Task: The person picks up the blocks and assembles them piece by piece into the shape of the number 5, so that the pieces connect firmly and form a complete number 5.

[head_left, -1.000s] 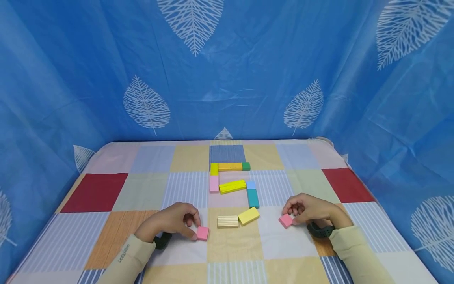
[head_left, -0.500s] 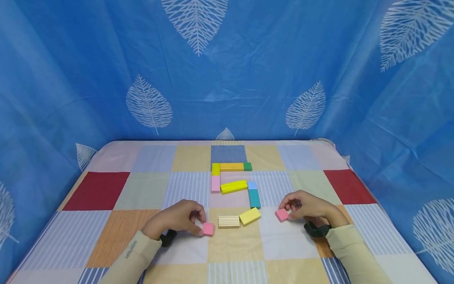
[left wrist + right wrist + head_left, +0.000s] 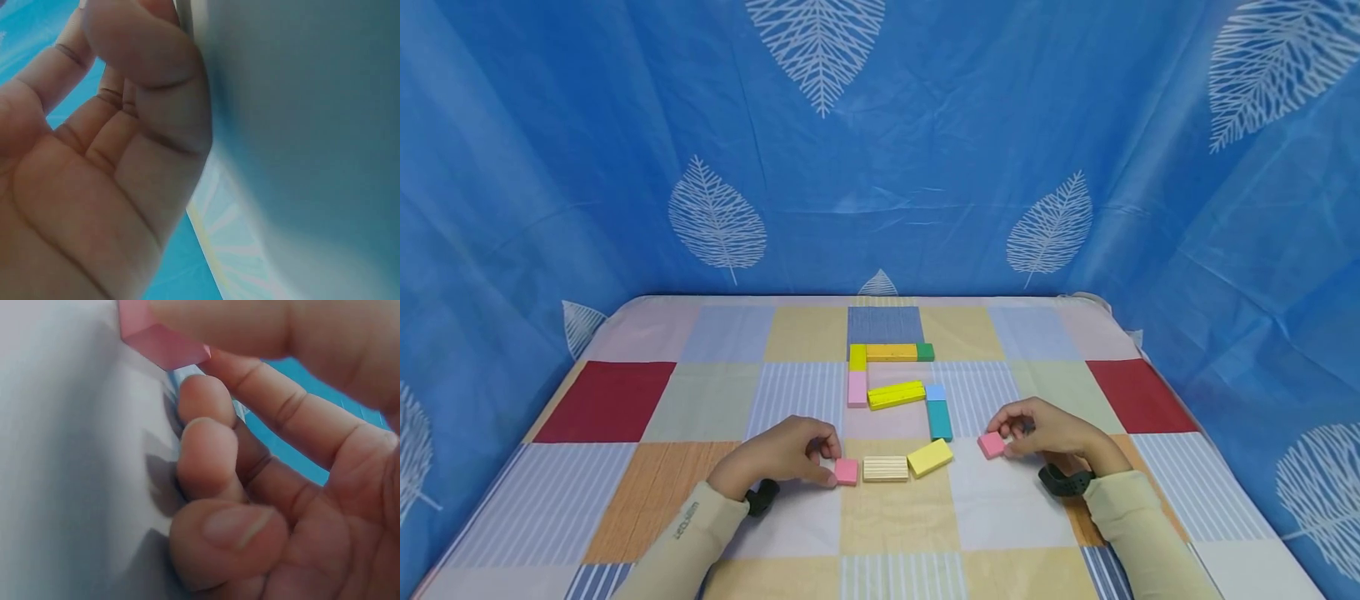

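Note:
My left hand pinches a small pink square block flat on the cloth, at the left end of a striped natural-wood block. Against that block's right end, a yellow block lies at a slant. Farther right, my right hand grips another pink block between thumb and finger, its other fingers curled. The right wrist view also catches this pink block under the thumb. In the left wrist view the curled fingers show, but the block there is hidden.
Beyond the hands, more blocks form a bent line: teal, light blue, bright yellow, light pink, yellow, orange and green. A patchwork cloth covers the table; blue curtains surround it.
The left hand has slid its pink block right and slightly away, up to the striped block's end. The right hand has shifted its pink block a little left and away.

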A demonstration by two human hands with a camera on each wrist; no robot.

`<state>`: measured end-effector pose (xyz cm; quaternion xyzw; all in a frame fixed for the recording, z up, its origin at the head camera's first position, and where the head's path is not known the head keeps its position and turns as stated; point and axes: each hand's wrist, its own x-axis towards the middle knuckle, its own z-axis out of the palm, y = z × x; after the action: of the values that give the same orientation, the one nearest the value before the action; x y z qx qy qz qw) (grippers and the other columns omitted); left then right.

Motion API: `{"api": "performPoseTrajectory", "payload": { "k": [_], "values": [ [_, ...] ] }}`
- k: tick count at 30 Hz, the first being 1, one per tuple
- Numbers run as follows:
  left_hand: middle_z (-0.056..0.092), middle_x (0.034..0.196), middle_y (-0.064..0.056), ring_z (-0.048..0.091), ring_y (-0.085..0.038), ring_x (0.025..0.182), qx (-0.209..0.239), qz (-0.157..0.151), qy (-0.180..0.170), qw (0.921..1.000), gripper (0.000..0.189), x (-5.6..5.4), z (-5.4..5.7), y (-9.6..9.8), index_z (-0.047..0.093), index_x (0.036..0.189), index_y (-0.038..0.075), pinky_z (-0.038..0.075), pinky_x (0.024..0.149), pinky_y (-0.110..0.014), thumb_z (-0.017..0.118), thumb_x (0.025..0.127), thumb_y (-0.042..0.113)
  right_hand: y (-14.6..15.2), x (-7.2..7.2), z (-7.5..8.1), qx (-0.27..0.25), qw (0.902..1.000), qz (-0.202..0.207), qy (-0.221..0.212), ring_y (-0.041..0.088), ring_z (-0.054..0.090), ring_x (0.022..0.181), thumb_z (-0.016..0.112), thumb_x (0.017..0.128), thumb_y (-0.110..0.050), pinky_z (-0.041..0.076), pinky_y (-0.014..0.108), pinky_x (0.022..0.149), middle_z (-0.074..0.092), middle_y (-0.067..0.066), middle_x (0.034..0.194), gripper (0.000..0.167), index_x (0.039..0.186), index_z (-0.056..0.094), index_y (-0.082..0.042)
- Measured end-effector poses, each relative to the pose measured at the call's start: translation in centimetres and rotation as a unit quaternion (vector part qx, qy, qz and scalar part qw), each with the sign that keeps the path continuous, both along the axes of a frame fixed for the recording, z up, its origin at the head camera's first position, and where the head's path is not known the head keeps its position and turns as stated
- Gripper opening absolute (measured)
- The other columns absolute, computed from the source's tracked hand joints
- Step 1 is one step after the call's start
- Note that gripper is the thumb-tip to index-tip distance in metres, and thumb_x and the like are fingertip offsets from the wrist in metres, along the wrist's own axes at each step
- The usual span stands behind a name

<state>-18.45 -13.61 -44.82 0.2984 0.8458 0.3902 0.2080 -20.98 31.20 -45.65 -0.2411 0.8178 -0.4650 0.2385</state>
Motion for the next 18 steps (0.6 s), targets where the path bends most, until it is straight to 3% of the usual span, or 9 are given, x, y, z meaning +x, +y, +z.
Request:
{"api": "performPoseTrajectory", "payload": {
  "k": [10, 18],
  "values": [
    [0.06, 0.085, 0.003, 0.047, -0.005, 0.067, 0.004, 0.003, -0.01, 0.9999, 0.023, -0.2, 0.1, 0.2, 0.07, 0.096, 0.01, 0.044, 0.067, -0.024, 0.09, 0.086, 0.005, 0.6, -0.3, -1.1, -0.035, 0.9993, 0.001, -0.011, 0.017, 0.052, 0.075, 0.08, 0.091, -0.003, 0.045, 0.023, 0.067, 0.062, 0.011, 0.096, 0.031, 0.119, 0.072, 0.009],
    [0.059, 0.085, 0.004, 0.048, -0.006, 0.069, 0.001, 0.004, -0.006, 1.0, 0.024, -0.2, -0.1, 0.3, 0.069, 0.097, 0.009, 0.044, 0.067, -0.023, 0.09, 0.086, 0.006, 0.8, -0.2, -1.4, -0.026, 0.9996, -0.011, -0.011, 0.016, 0.051, 0.074, 0.082, 0.089, -0.004, 0.042, 0.022, 0.064, 0.062, 0.01, 0.097, 0.032, 0.118, 0.073, 0.007]
  ]
}}
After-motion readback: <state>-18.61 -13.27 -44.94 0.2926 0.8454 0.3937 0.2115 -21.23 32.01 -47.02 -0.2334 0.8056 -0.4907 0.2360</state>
